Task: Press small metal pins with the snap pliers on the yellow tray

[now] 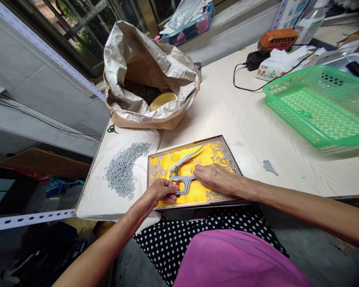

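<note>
Grey hand-press pliers (pixel 185 184) with a dark spring and a bit of red near the jaw stand over a shallow tray (pixel 148 171). Their long upper handle is raised away from the lower one. My left hand (pixel 163 191) is pinched at the jaw end; what lies between its fingertips is hidden. My right hand (pixel 214 177) is closed at the end of the lower handle, its fingers partly covered. Yellow printed cloth (pixel 197 191) lines the tray. Small metal pins (pixel 221 153) lie scattered along the tray's sides.
A heap of small metal pins (pixel 122 171) lies on white cloth at the left, near green-handled scissors (pixel 112 129). Behind stands an open woven sack (pixel 155 119) with dark contents and a yellow dish (pixel 164 99). A green basket (pixel 323 135) and an orange battery (pixel 278 39) are at the right.
</note>
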Demonstrator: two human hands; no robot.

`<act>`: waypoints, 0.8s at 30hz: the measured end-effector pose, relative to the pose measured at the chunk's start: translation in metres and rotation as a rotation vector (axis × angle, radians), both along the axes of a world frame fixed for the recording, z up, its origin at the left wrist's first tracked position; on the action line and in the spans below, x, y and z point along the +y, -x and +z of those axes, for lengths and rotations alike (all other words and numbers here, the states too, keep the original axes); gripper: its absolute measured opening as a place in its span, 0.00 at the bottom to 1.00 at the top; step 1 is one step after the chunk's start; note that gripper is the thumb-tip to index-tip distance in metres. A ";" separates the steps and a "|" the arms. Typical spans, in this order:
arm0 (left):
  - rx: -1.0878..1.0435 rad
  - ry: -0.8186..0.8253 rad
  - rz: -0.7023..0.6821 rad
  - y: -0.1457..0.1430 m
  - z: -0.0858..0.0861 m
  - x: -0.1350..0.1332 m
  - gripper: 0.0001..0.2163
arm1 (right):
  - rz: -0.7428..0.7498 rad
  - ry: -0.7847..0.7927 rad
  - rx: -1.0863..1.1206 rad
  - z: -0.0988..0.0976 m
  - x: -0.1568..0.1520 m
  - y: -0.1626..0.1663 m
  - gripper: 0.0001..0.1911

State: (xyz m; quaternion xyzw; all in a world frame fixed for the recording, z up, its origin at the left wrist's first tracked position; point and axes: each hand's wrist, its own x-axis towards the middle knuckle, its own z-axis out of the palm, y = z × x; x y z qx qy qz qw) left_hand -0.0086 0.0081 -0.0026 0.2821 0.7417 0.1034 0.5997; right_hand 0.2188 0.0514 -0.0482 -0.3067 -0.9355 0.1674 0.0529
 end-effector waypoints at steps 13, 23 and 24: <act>0.007 0.043 0.041 -0.003 0.000 0.000 0.11 | -0.007 -0.198 0.035 0.007 0.037 -0.010 0.43; 0.331 -0.212 -0.227 -0.010 0.007 -0.011 0.12 | -0.001 -0.183 -0.108 0.021 0.036 -0.002 0.29; 0.456 -0.387 -0.333 -0.014 0.006 -0.013 0.11 | 0.006 -0.164 -0.111 0.022 0.034 -0.002 0.27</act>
